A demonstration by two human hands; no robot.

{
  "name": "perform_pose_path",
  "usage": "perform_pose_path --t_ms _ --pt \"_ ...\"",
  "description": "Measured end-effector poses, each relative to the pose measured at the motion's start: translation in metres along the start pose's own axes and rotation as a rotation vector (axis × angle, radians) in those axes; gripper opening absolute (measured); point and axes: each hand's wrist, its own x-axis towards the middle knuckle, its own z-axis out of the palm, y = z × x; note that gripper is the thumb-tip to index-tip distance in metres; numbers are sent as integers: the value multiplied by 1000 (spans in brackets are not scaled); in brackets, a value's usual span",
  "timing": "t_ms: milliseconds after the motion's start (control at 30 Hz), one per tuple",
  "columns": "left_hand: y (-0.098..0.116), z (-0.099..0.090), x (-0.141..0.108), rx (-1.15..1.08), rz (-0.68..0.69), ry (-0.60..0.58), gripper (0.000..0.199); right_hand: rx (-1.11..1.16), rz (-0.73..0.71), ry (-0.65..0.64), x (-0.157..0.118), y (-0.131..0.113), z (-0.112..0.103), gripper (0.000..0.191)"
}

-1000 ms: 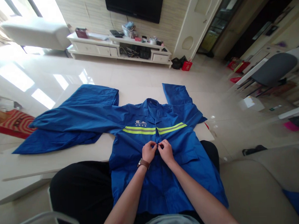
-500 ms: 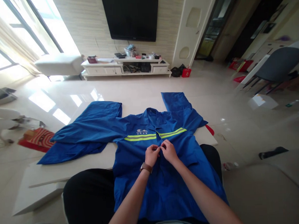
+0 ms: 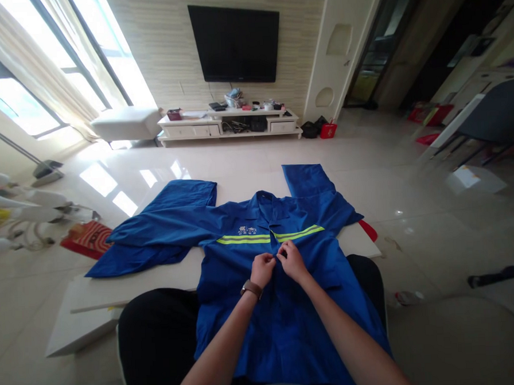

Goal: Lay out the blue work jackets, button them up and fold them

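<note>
A blue work jacket with a yellow-and-grey reflective stripe across the chest lies face up, its collar away from me. Its lower part drapes over my lap. My left hand, below a brown-strapped watch, pinches the front edge of the jacket just under the stripe. Right beside it, my right hand pinches the same front opening, fingertips almost touching the left ones. Whatever small part sits between the fingertips is hidden. Another folded blue garment shows under the jacket's sleeve on the left.
A low white table bears the jacket. A red patterned box stands on the floor at left. Farther off are a white TV cabinet, a wall television, a bench and a dark chair at right.
The view has shifted slightly, so the room appears lower and farther right. Both hands stay pinched on the jacket's front at nearly the same spot.
</note>
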Motion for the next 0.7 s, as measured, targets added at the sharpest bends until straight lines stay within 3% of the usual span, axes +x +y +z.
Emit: perform_pose_path --t_ms 167,333,533,700 --pt "1 4 -2 -5 14 32 17 173 184 17 4 6 3 6" --pt "3 6 -5 83 63 42 16 203 289 29 5 10 6 8" --pt "9 2 -1 257 55 0 14 141 333 31 3 7 9 7" --pt "12 2 -8 547 194 38 19 0 279 -55 5 -2 -4 14"
